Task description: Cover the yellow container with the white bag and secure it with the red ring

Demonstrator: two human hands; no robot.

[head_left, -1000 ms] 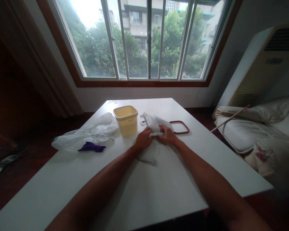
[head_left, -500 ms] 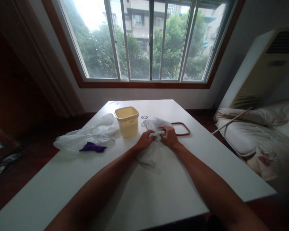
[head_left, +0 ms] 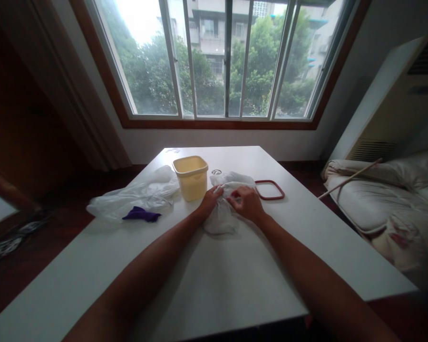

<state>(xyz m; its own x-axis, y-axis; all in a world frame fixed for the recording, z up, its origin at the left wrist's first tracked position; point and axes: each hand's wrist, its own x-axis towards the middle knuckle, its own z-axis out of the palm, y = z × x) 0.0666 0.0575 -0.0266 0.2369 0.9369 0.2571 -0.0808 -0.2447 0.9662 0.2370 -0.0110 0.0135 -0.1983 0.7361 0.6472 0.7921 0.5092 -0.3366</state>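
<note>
Gripping a crumpled clear plastic bag (head_left: 223,213) with both hands, left (head_left: 209,202) and right (head_left: 247,203), we hold it at counter (head_left: 214,280) centre. Risk, in our judgement: elbowing the yellow container (head_left: 191,177) at eleven o'clock over.

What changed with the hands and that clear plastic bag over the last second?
Both hands, the left hand and the right hand, kept hold of the clear plastic bag and bunched it: the loose part that trailed toward the person is now gathered into a lump. The yellow tub, red ring, crumpled plastic and purple cloth stayed put.
</note>
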